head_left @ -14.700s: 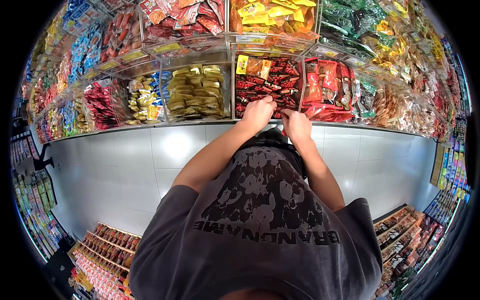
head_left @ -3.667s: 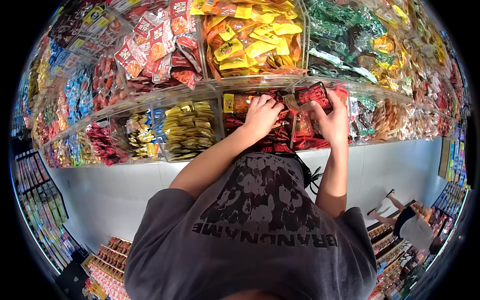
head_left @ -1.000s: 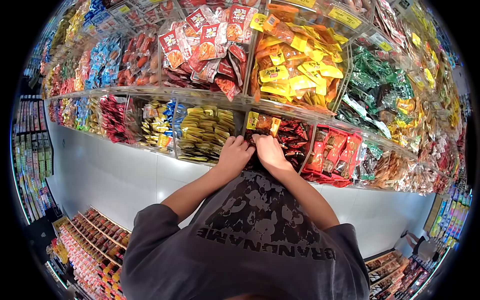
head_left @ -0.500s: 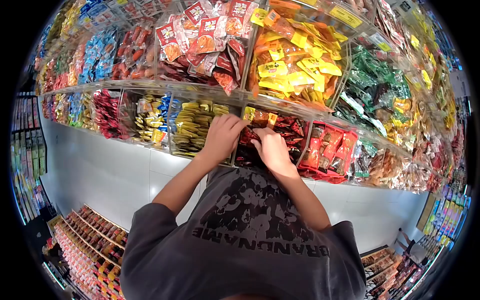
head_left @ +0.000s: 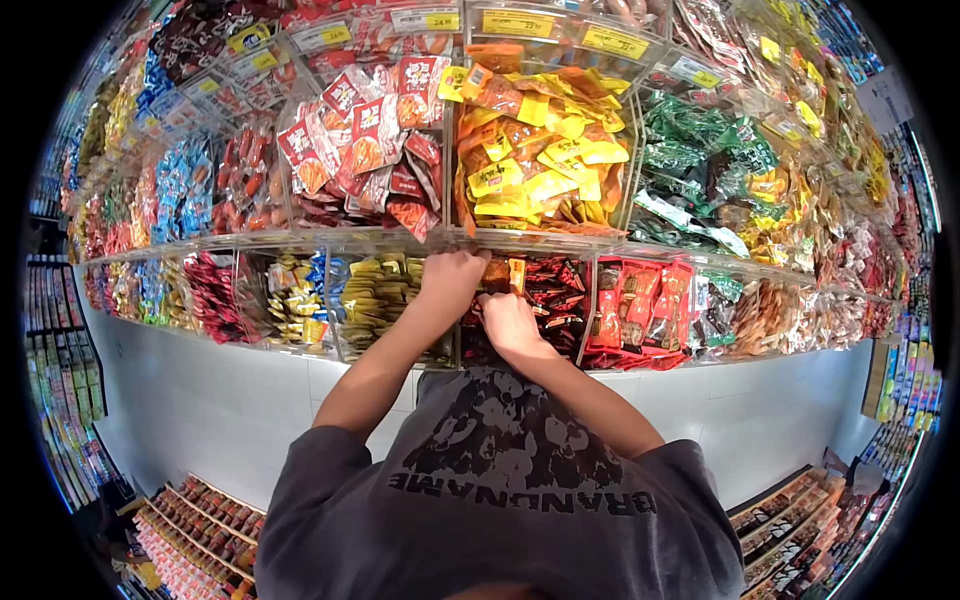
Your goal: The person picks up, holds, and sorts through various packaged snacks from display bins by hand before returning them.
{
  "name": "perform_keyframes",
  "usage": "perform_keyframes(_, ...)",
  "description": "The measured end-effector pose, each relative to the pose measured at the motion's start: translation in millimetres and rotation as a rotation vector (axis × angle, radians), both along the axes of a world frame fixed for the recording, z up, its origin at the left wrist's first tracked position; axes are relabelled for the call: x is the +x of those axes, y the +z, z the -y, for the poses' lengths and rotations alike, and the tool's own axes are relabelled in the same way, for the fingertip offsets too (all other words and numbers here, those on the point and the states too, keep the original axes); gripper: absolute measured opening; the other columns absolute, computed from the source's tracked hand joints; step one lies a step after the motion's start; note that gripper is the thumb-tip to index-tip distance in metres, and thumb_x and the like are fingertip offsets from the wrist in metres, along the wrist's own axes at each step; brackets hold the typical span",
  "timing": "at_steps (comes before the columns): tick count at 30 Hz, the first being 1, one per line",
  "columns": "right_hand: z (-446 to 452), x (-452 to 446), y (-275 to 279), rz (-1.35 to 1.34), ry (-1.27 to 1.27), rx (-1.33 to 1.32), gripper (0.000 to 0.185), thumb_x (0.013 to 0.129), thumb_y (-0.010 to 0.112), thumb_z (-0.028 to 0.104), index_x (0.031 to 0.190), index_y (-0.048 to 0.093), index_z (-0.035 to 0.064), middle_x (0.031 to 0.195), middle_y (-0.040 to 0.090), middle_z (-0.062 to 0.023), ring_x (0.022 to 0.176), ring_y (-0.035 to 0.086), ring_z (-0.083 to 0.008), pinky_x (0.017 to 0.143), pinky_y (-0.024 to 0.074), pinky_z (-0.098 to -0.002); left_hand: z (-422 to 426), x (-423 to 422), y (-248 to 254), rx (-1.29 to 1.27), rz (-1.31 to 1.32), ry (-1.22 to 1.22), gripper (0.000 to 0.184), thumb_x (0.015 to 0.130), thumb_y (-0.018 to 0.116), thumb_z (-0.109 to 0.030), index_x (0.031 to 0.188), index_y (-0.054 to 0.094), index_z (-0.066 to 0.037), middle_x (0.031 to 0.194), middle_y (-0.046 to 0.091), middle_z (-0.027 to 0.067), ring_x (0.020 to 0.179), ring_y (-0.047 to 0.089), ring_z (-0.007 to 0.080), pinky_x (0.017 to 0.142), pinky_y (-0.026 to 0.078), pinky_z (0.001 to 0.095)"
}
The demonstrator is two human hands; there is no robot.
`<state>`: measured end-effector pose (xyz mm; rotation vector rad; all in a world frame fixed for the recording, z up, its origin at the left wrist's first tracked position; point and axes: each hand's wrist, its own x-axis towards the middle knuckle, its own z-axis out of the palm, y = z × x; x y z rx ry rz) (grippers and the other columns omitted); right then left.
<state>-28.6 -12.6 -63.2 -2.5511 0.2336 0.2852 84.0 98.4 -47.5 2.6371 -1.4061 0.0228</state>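
My left hand [head_left: 452, 281] is at the front row of clear bins, over the divider between the olive-yellow packets [head_left: 378, 298] and the dark red-and-black packets [head_left: 556, 292]. Its fingers are curled and pressed together by the rear rail; whatever they grip is hidden. Just below and to the right, my right hand [head_left: 510, 322] reaches into the dark packets' bin with bent, closed fingers. Their tips are among the packets, and I cannot make out what they hold. An orange-and-yellow packet [head_left: 516, 273] lies right behind them.
Behind the rail, higher bins hold yellow-and-orange packets [head_left: 545, 150], red-and-white packets [head_left: 368, 135] and green packets [head_left: 705, 150]. Red packets [head_left: 640, 305] fill the bin to the right. Clear dividers and a raised rail [head_left: 400, 240] edge the bins. Price tags [head_left: 518, 23] line the back.
The view has shifted, so the bins appear lower and farther left. My left hand has moved closer to the rear rail and its fingers have curled in. My right hand stays in the dark packets' bin.
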Motion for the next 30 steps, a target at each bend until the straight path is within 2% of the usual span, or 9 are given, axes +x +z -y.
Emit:
perform_keyframes(4, 1, 3, -15, 0.011, 0.016, -0.015, 0.019, 0.088, 0.055, 0.010, 0.094, 0.071, 0.0010, 0.087, 0.071, -0.0236, 0.083, 0.071, -0.0428, 0.074, 0.0574, -0.0522, 6, -7, 1, 0.039, -0.077, 0.072, 0.025, 0.081, 0.066, -0.010, 0.105, 0.072, -0.013, 0.084, 0.069, 0.0101, 0.076, 0.071, 0.0307, 0.065, 0.057, 0.0429)
perform_keyframes(8, 5, 5, -18, 0.042, -0.005, -0.041, 0.018, 0.089, 0.060, 0.014, 0.089, 0.072, 0.0009, 0.082, 0.070, -0.0249, 0.079, 0.070, -0.0439, 0.072, 0.0569, -0.0537, 3, -13, -4, -0.070, -0.058, 0.071, 0.016, 0.081, 0.066, -0.015, 0.094, 0.074, -0.015, 0.084, 0.067, 0.0095, 0.081, 0.070, 0.0297, 0.068, 0.056, 0.0439)
perform_keyframes(10, 13, 3, 16, -0.006, 0.009, 0.123, 0.021, 0.090, 0.066, 0.020, 0.092, 0.072, -0.0003, 0.085, 0.070, -0.0260, 0.083, 0.069, -0.0453, 0.075, 0.0561, -0.0537, 4, -17, 8, -0.134, -0.043, 0.054, 0.016, 0.080, 0.067, -0.016, 0.094, 0.073, -0.017, 0.089, 0.067, 0.0075, 0.082, 0.070, 0.0291, 0.069, 0.056, 0.0430)
perform_keyframes(11, 20, -3, 22, 0.024, 0.044, 0.221, 0.030, 0.089, 0.072, 0.028, 0.100, 0.071, -0.0003, 0.089, 0.071, -0.0268, 0.086, 0.068, -0.0469, 0.079, 0.0552, -0.0544, 3, -22, 20, -0.150, -0.085, 0.073, 0.016, 0.078, 0.068, -0.016, 0.093, 0.073, -0.017, 0.092, 0.066, 0.0046, 0.082, 0.069, 0.0284, 0.070, 0.056, 0.0414)
perform_keyframes(14, 35, -28, 55, 0.166, -0.003, 0.376, 0.042, 0.092, 0.071, 0.031, 0.120, 0.067, -0.0002, 0.111, 0.069, -0.0277, 0.104, 0.066, -0.0448, 0.090, 0.0538, -0.0508, 2, -34, 81, -0.366, -0.195, 0.046, 0.012, 0.082, 0.071, -0.015, 0.094, 0.070, -0.013, 0.091, 0.062, 0.0040, 0.081, 0.068, 0.0257, 0.067, 0.054, 0.0397)
perform_keyframes(17, 54, -53, 77, 0.207, -0.098, 0.437, 0.044, 0.095, 0.070, 0.027, 0.124, 0.065, -0.0051, 0.124, 0.068, -0.0234, 0.115, 0.066, -0.0385, 0.097, 0.0530, -0.0420, 10, -26, 130, -0.643, -0.251, 0.042, 0.006, 0.089, 0.072, -0.014, 0.094, 0.070, -0.011, 0.089, 0.064, 0.0051, 0.072, 0.065, 0.0268, 0.062, 0.051, 0.0379)
perform_keyframes(21, 67, -64, 89, 0.285, -0.173, 0.399, 0.034, 0.094, 0.071, 0.017, 0.121, 0.067, -0.0027, 0.112, 0.069, -0.0193, 0.095, 0.070, -0.0307, 0.086, 0.0552, -0.0389, 41, 24, 160, -0.701, -0.156, 0.168, 0.008, 0.090, 0.072, -0.011, 0.097, 0.070, -0.007, 0.091, 0.066, 0.0087, 0.072, 0.064, 0.0252, 0.063, 0.050, 0.0354)
perform_keyframes(26, 61, -65, 107, 0.419, -0.211, 0.421, 0.031, 0.095, 0.069, 0.010, 0.122, 0.066, -0.0029, 0.111, 0.069, -0.0156, 0.093, 0.069, -0.0244, 0.086, 0.0541, -0.0345, 82, 42, 175, -0.986, 0.020, 0.329, 0.017, 0.090, 0.069, -0.009, 0.105, 0.070, -0.001, 0.099, 0.066, 0.0128, 0.083, 0.065, 0.0279, 0.071, 0.052, 0.0369)
perform_keyframes(30, 65, -65, 116, 0.517, -0.222, 0.343, 0.030, 0.093, 0.068, 0.007, 0.121, 0.066, -0.0035, 0.111, 0.068, -0.0177, 0.096, 0.069, -0.0283, 0.085, 0.0552, -0.0374, 78, -23, 176, -0.845, -0.424, -0.499, 0.022, 0.090, 0.066, -0.008, 0.111, 0.070, 0.000, 0.111, 0.068, 0.0135, 0.104, 0.066, 0.0320, 0.090, 0.053, 0.0379)
